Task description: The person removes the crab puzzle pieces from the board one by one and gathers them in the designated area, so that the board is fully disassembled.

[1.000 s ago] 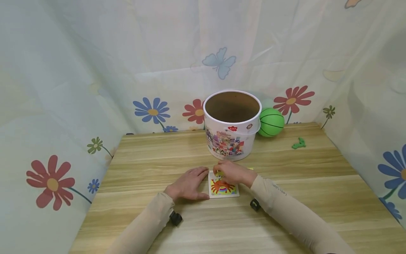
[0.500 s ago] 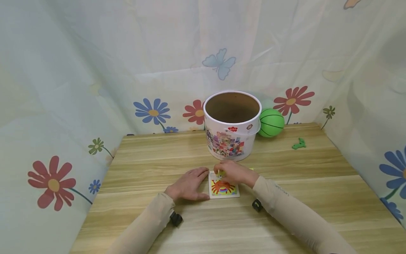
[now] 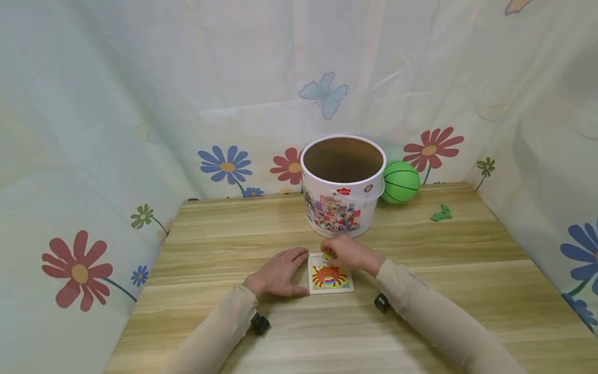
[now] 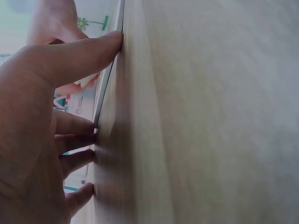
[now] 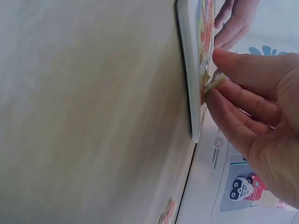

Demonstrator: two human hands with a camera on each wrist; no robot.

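A small square jigsaw board (image 3: 330,291) with a red crab picture lies flat on the table. My left hand (image 3: 279,272) rests beside it, thumb and index finger spread along its left edge. In the left wrist view, the thumb (image 4: 96,56) touches the board's side and the other fingertips rest on the table. Over the board's upper part, my right hand (image 3: 351,254) pinches a small yellow-green puzzle piece (image 3: 326,258) between thumb and fingers. In the right wrist view, the piece (image 5: 215,82) stands tilted at the board's surface; the fingers partly hide it.
Behind the board stands a white printed bucket (image 3: 338,208) with a handle. A green ball (image 3: 401,182) sits beside it. Farther right lies a small green object (image 3: 441,213). A pinkish piece (image 5: 167,212) lies on the table near the bucket. Flowered curtains enclose the table.
My right hand has shifted slightly to the right over the board, still pinching the piece. The left hand stays at the board's left edge.
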